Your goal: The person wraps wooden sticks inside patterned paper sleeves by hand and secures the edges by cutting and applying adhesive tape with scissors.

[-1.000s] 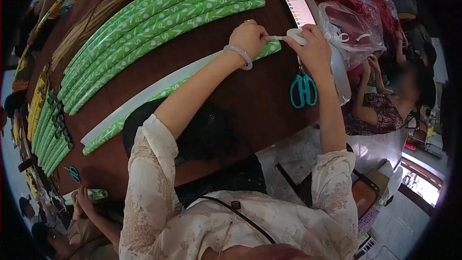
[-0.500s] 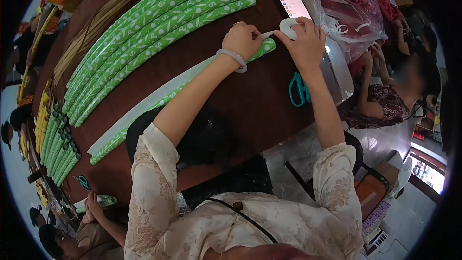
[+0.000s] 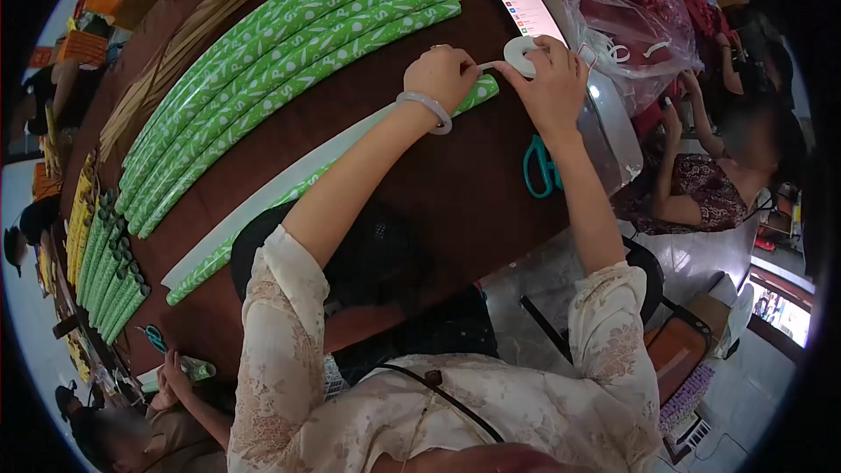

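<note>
My right hand (image 3: 552, 83) grips a roll of white tape (image 3: 518, 56), fingers around its side. A short strip of tape (image 3: 488, 65) runs from the roll to my left hand (image 3: 441, 79), which is closed and pinches the strip's end. Beneath both hands lies a long, partly rolled sheet of green patterned wrapping paper (image 3: 477, 95), its white back showing along one side. My left forearm, with a pale bangle at the wrist, crosses over the sheet and hides part of it.
Several finished green paper tubes (image 3: 289, 79) lie beyond the sheet on the brown table (image 3: 491, 175). A phone (image 3: 526, 10) with its screen lit is past the tape roll. Teal scissors (image 3: 539, 166) rest beside my right forearm. Clear plastic bags (image 3: 622, 31) and co-workers flank the table.
The tape roll and my right hand have come slightly closer to my left hand, and the strip between them looks a little shorter. The camera view has shifted slightly.
</note>
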